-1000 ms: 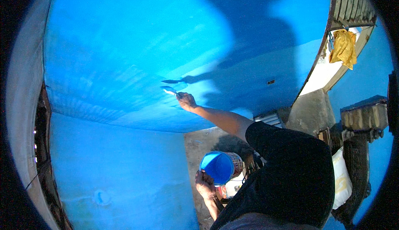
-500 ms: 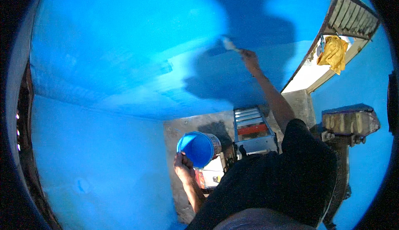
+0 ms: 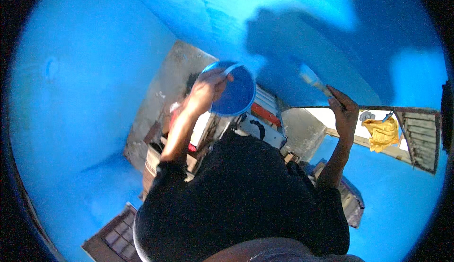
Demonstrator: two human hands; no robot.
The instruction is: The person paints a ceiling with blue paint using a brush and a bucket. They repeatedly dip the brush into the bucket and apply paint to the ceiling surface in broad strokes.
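Note:
My left hand is closed on the near left rim of a blue paint bucket, its fingers curled over the edge. The bucket tips toward me, so its deep blue inside shows; a pale strip lies across it beside my fingers. To the right, my right hand is closed around the handle of a paintbrush. Its pale, slightly blurred bristles point up and left toward the blue wall. I cannot tell whether they touch it. Shadows of my body and arm fall across this wall.
A stepladder with a red step stands below, behind the bucket. Beyond it shows grey concrete floor. A yellow cloth hangs at a doorway on the right, beside a slatted panel. A brown gridded panel is at lower left.
My view has swung, with the wall corner and doorway now placed differently. The bucket is nearer the picture's middle, and my right arm is bent with the brush drawn closer to me.

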